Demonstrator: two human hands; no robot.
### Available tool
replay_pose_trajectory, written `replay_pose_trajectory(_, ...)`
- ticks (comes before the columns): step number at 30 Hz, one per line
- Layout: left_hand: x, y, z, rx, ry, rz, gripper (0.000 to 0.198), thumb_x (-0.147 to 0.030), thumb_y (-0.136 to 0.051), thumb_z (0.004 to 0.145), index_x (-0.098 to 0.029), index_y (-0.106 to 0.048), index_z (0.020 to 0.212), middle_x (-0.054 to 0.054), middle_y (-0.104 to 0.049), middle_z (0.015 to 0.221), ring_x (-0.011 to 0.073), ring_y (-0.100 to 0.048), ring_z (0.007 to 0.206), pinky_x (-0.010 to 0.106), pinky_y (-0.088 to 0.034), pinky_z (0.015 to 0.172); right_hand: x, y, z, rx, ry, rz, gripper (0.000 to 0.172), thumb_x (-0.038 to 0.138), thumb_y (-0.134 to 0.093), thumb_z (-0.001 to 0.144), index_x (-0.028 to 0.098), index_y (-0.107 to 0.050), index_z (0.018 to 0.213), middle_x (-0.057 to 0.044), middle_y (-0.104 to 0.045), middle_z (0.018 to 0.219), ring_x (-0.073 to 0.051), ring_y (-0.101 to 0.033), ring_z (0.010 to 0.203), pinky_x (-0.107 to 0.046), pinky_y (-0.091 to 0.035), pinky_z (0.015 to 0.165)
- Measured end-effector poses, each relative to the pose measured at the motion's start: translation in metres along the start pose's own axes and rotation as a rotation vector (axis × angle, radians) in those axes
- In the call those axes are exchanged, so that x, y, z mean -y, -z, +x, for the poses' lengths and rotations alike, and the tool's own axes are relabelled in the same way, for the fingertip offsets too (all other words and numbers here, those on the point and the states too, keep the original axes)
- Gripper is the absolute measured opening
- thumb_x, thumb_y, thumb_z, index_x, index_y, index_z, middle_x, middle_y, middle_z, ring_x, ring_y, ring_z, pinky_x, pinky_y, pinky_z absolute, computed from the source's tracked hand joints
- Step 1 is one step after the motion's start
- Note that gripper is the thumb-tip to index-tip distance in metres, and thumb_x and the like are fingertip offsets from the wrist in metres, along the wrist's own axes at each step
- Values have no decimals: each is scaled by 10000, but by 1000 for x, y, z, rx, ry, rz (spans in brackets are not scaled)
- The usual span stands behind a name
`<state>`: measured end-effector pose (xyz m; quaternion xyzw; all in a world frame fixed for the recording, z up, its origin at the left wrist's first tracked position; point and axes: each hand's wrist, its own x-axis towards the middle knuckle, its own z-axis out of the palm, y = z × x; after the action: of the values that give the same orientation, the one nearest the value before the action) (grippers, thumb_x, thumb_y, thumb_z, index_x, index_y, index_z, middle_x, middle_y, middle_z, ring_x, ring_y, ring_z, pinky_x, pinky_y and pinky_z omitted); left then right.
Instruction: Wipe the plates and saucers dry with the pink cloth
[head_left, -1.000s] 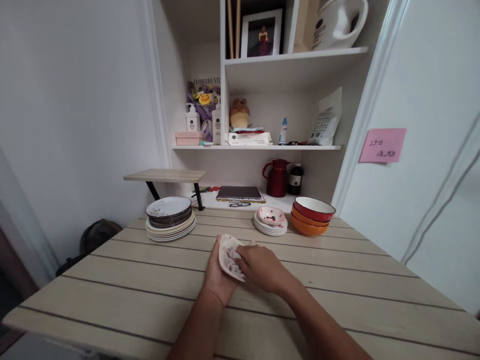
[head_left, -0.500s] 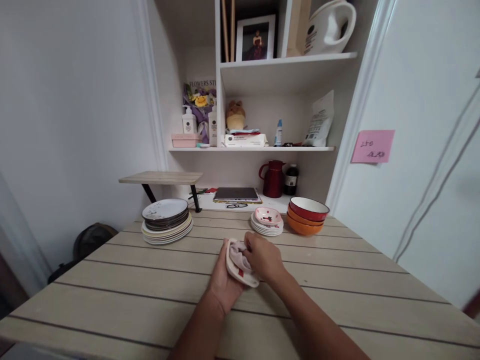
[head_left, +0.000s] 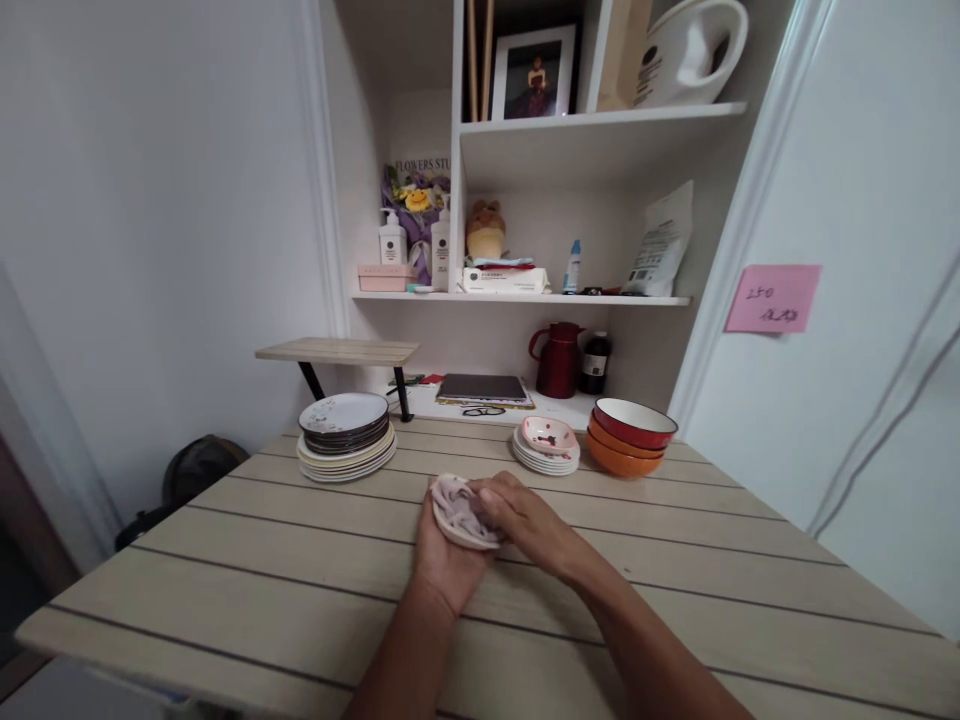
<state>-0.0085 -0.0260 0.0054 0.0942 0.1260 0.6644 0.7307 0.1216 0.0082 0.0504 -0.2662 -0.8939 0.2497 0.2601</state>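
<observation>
My left hand (head_left: 448, 572) cradles a small cream-coloured dish (head_left: 469, 541) from below, above the middle of the table. A crumpled greyish-pink cloth (head_left: 456, 507) fills the dish and hides most of its inside. The fingers of my right hand (head_left: 525, 518) are closed on the cloth and press it into the dish at the right side. Just beyond my hands, a pink-rimmed dish (head_left: 549, 434) with a red pattern sits on a stack of small white plates (head_left: 546, 465).
On the left stands a stack of large plates (head_left: 346, 448), beside a small raised wooden stand (head_left: 337, 350). Nested red and orange bowls (head_left: 628, 440) are at the back right. Behind the slatted table (head_left: 300, 600) are a laptop (head_left: 482, 387), glasses, a red jug (head_left: 559, 360) and a dark bottle (head_left: 595, 364).
The dish has tilted and turned in my left hand, so its red mark no longer shows. My right hand has shifted with the cloth inside the dish. The camera view has swung slightly left.
</observation>
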Motion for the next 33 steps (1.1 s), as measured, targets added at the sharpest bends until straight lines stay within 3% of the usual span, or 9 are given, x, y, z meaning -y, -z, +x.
replay_pose_trajectory(5,3,-3,-3,-30,21,18,286,-412,-582,853,-143,-676,833,50,-716,796,158,-651,661,282,-492,644,-2,-5,2,59,-259,-313,200,301,-521,877,223,-677,975,-58,-614,986,-172,-569,843,-270,-368,720)
replay_pose_trajectory(10,11,-4,-1,-45,36,68,307,-429,-599,848,-132,-674,822,46,-719,766,153,-660,656,258,-490,625,-1,-1,2,142,-223,-373,216,351,-553,853,198,-694,798,-57,-684,850,-174,-569,746,-264,-293,601)
replay_pose_trajectory(14,17,-3,2,-71,68,188,310,-434,-621,834,-128,-672,840,38,-716,731,149,-653,608,249,-477,577,-3,-1,0,156,-217,-75,237,242,-525,826,168,-630,627,-12,-624,638,-123,-493,589,-236,-304,547)
replay_pose_trajectory(17,18,-3,3,-8,102,264,335,-470,-588,842,-144,-666,844,45,-713,701,177,-651,568,261,-454,503,-7,-11,2,91,-371,304,276,208,-474,826,167,-539,561,25,-510,501,-91,-404,442,-208,-293,446)
replay_pose_trajectory(21,17,-4,3,80,83,355,437,-557,-535,846,-143,-648,763,15,-620,500,130,-515,362,239,-368,403,-8,-24,9,1,-569,826,291,304,-406,881,175,-551,664,22,-519,484,-87,-392,335,-189,-271,334)
replay_pose_trajectory(24,17,-4,4,19,18,366,456,-565,-559,832,-138,-628,687,-37,-480,372,93,-436,328,217,-333,402,-4,-28,14,-101,-597,1120,264,326,-393,902,171,-561,770,5,-558,533,-92,-458,369,-174,-317,335)
replay_pose_trajectory(29,16,-3,6,-74,-38,355,383,-529,-634,796,-148,-659,815,-22,-598,529,94,-503,429,217,-347,445,8,-25,11,-172,-565,1142,376,527,-433,899,182,-513,773,26,-509,562,-75,-418,407,-165,-236,356)
replay_pose_trajectory(33,11,-2,3,9,20,302,401,-546,-611,805,-173,-667,942,22,-683,701,151,-604,579,253,-421,536,11,-19,4,-75,-296,951,288,412,-658,780,202,-528,927,52,-505,696,-78,-428,563,-173,-324,505)
